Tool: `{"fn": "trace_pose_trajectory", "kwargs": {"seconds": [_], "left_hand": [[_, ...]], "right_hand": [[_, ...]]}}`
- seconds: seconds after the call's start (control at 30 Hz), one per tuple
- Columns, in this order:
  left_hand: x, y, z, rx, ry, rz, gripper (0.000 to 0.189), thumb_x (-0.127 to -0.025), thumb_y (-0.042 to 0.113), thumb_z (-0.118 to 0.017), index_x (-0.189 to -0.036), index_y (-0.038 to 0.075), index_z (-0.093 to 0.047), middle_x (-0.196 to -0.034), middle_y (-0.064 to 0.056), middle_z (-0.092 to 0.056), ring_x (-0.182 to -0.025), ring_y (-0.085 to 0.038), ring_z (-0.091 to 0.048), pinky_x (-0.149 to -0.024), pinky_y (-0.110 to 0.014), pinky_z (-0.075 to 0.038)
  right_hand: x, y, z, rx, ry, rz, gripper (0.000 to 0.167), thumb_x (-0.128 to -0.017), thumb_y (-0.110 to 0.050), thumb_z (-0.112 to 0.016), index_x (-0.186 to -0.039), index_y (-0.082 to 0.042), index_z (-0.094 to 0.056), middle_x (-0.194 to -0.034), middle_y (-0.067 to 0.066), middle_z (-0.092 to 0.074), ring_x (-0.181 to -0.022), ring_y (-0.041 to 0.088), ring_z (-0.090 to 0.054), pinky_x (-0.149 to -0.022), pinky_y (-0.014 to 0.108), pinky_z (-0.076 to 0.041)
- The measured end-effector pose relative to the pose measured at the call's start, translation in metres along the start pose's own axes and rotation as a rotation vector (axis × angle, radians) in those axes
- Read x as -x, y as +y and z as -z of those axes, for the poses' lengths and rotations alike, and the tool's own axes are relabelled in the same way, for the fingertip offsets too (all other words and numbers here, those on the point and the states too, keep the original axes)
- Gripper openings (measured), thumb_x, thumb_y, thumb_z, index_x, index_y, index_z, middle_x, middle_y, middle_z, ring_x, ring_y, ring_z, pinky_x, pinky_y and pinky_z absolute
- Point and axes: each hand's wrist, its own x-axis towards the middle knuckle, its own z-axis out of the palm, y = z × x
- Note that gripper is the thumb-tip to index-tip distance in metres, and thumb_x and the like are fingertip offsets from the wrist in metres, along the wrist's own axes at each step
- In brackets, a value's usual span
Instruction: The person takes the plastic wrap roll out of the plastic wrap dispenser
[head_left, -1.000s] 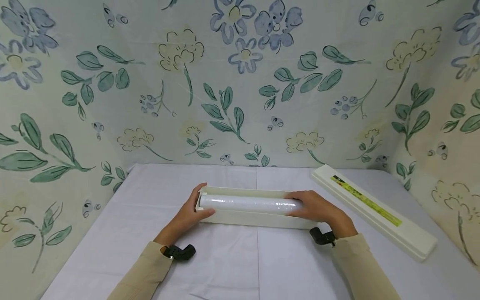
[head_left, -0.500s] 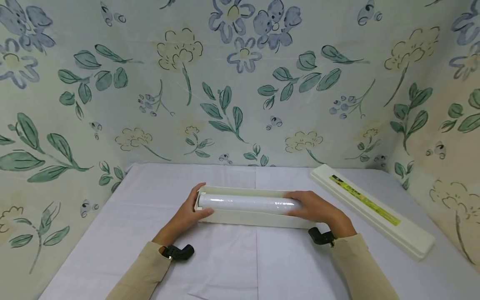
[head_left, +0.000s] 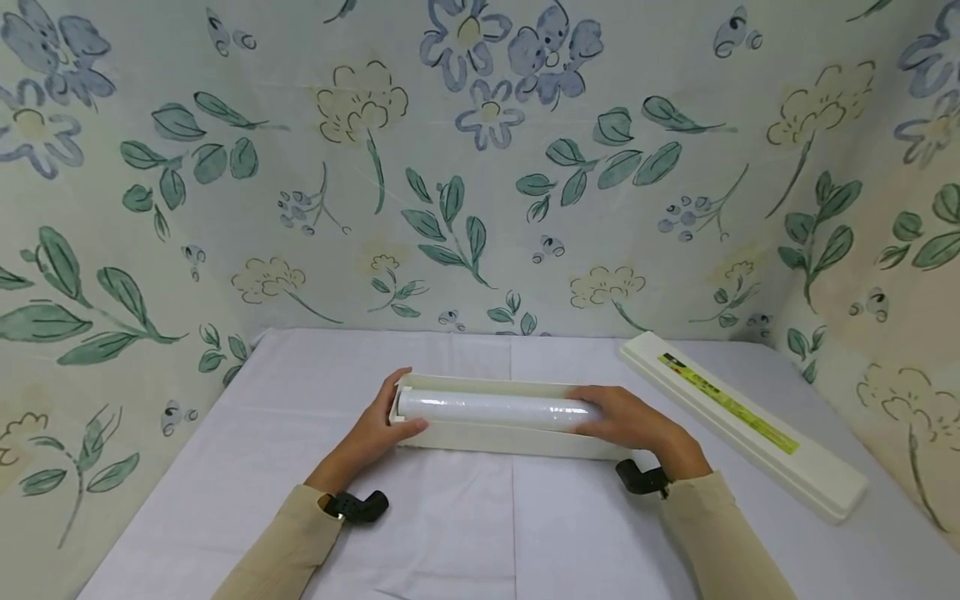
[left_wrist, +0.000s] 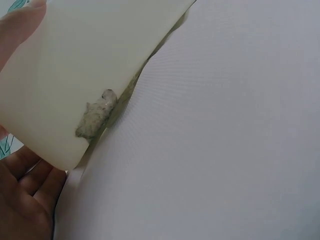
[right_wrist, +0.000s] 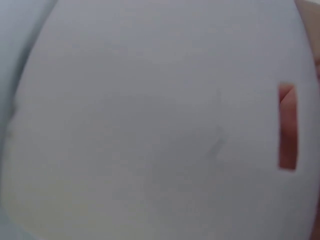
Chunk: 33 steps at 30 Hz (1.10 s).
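A long white open box [head_left: 495, 440] lies across the middle of the table. Inside it is a shiny, whitish roll of plastic wrap [head_left: 487, 408]. My left hand [head_left: 378, 425] grips the box's left end, thumb on the front wall and fingers round the far side. In the left wrist view, its curled fingers [left_wrist: 37, 182] meet the box's corner, and a grey, lumpy patch [left_wrist: 96, 117] marks the wall. My right hand [head_left: 626, 417] is over the right end of the roll and holds it between thumb and fingers, hiding that end.
A long white lid [head_left: 795, 471] with a yellow-green label lies slanted on the right of the white-covered table [head_left: 315, 383]. Flower-patterned cloth [head_left: 450, 250] rises behind and at both sides. A pale wall with a rectangular slot [right_wrist: 288, 127] fills the right wrist view.
Both hands, the box and the roll stay where they were. Only the head view shifts very slightly.
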Motion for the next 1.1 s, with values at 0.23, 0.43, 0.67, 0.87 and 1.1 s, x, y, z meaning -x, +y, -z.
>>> {"fn": "trace_pose_trajectory", "kwargs": {"seconds": [0.23, 0.43, 0.67, 0.87, 1.1], "left_hand": [[0.0, -0.001, 0.001, 0.003, -0.007, -0.004, 0.092, -0.082, 0.038, -0.076, -0.151, 0.033, -0.016, -0.145, -0.009, -0.04, -0.124, -0.029, -0.048, -0.099, -0.051, -0.042], [0.0, -0.003, 0.003, 0.002, 0.002, -0.006, 0.092, -0.081, 0.038, -0.077, -0.151, 0.032, -0.017, -0.145, -0.008, -0.041, -0.122, -0.029, -0.049, -0.098, -0.051, -0.043], [0.003, -0.005, 0.002, -0.003, -0.001, 0.004, 0.092, -0.082, 0.037, -0.076, -0.151, 0.033, -0.017, -0.145, -0.008, -0.041, -0.123, -0.029, -0.049, -0.099, -0.05, -0.043], [0.003, -0.007, 0.0, 0.006, -0.003, -0.008, 0.09, -0.083, 0.034, -0.076, -0.15, 0.035, -0.017, -0.145, -0.007, -0.041, -0.122, -0.029, -0.049, -0.099, -0.051, -0.043], [-0.001, -0.002, 0.0, 0.012, -0.007, 0.003, 0.092, -0.083, 0.034, -0.076, -0.151, 0.034, -0.016, -0.144, -0.007, -0.042, -0.119, -0.028, -0.05, -0.095, -0.047, -0.046]], "right_hand": [[-0.001, 0.002, -0.004, 0.013, 0.032, 0.017, 0.056, -0.083, -0.035, -0.076, -0.13, -0.009, -0.059, -0.12, 0.006, -0.062, -0.098, 0.02, -0.056, -0.085, 0.044, -0.047], [-0.001, 0.001, -0.005, -0.014, 0.043, 0.052, 0.055, -0.082, -0.033, -0.077, -0.13, -0.013, -0.06, -0.121, 0.005, -0.062, -0.097, 0.019, -0.057, -0.083, 0.042, -0.048], [0.0, 0.0, -0.007, -0.045, 0.047, 0.047, 0.057, -0.079, -0.034, -0.079, -0.13, -0.016, -0.061, -0.124, 0.004, -0.062, -0.098, 0.019, -0.058, -0.084, 0.041, -0.049], [0.002, 0.0, -0.004, -0.032, 0.065, 0.057, 0.058, -0.077, -0.039, -0.08, -0.128, -0.018, -0.063, -0.124, 0.004, -0.063, -0.102, 0.02, -0.059, -0.087, 0.042, -0.049], [0.005, -0.003, 0.005, 0.029, 0.081, 0.11, 0.059, -0.079, -0.038, -0.078, -0.131, -0.017, -0.061, -0.125, 0.004, -0.063, -0.106, 0.021, -0.06, -0.089, 0.044, -0.049]]}}
